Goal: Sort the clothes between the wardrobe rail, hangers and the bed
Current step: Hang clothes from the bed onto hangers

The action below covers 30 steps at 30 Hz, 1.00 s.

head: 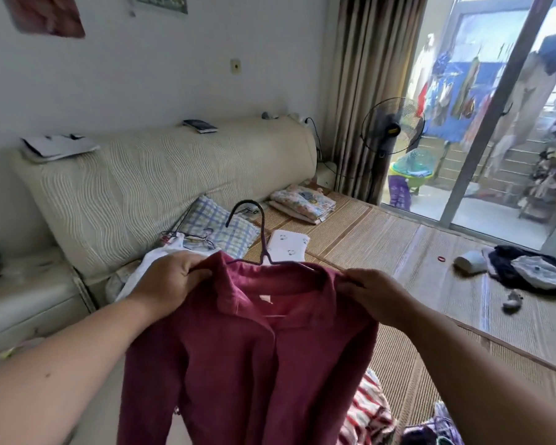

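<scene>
My left hand (170, 281) has the fingers curled round one shoulder of the maroon shirt (254, 348). My right hand (376, 290) pinches the other shoulder, just beside the collar. The shirt is on a dark wire hanger (263, 232), with the hook standing up between my hands, and it hangs down in front of me over the near edge of the bed (398, 252).

Under my left hand lies a white garment (151, 268), and beyond it a checked pillow (219, 226) against the cream headboard (174, 175). A folded white cloth (288, 245) is just behind the hook. A folded flowered pile (302, 202) sits at the far corner. Dark clothes (527, 271) lie near the right edge. Between them the mat is bare. A striped cloth (366, 412) lies below my right arm.
</scene>
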### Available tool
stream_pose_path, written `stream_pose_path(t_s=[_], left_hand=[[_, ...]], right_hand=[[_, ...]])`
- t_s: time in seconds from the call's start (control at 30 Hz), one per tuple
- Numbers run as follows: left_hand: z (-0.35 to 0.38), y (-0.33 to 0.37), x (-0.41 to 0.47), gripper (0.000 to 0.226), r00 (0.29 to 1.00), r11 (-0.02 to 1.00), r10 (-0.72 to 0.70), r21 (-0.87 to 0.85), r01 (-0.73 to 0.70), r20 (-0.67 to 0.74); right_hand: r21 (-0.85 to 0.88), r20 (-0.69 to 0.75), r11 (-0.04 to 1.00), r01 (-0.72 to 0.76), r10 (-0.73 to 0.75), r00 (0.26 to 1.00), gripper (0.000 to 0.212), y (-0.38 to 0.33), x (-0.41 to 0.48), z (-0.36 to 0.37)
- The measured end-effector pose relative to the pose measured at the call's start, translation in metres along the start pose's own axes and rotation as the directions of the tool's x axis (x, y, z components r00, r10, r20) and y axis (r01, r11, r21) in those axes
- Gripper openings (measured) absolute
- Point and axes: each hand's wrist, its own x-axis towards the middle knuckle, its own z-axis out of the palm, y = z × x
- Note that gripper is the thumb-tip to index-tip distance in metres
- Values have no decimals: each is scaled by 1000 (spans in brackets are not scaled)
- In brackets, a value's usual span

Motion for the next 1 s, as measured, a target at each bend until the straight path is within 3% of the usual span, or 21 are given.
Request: stream_pose_path(t_s=[0.13,0.23,0.3,0.37,0.43,0.5,0.57,0.63,0.77,0.87,0.97,1.0], left_hand=[[-14,2,-3,18,1000,999,8,-41,-8,-12],[-18,4,-8,62,996,997,68,-43,-71,-60],[-16,8,-8,68,995,997,63,-35,-66,-79],[-16,13,-6,60,994,998,28,-55,-34,-107],[-13,11,-5,54,992,997,-1,-72,-8,-126],[-11,7,-4,40,991,998,-18,-64,9,-131],[-11,7,-3,24,993,998,-37,-63,30,-114],[-15,8,-4,26,995,999,-18,-43,13,-101],[-31,0,-12,24,997,995,-44,-90,38,-63],[-45,-14,-26,18,990,976,-140,-174,132,-36],[-56,-33,-41,50,986,981,-166,-100,166,9],[-60,-37,-45,51,986,983,-164,-74,166,25]], right_hand=[[202,27,979,9,-15,1000,21,-21,6,0],[391,-11,920,11,-7,1000,18,-32,10,2],[442,13,897,6,-13,1000,17,-35,13,1],[301,73,953,32,-57,996,21,-30,17,-4],[93,130,994,52,-64,989,43,-24,22,-11],[11,142,999,45,-46,989,57,-26,21,-15],[28,117,997,73,-76,990,36,-31,19,-12],[35,63,995,96,-98,993,14,-36,17,-7],[240,16,967,82,-88,996,23,-44,14,6],[283,25,955,89,-100,995,26,-56,14,18],[331,27,941,69,-83,996,24,-68,19,36],[317,17,946,72,-82,997,25,-71,21,41]])
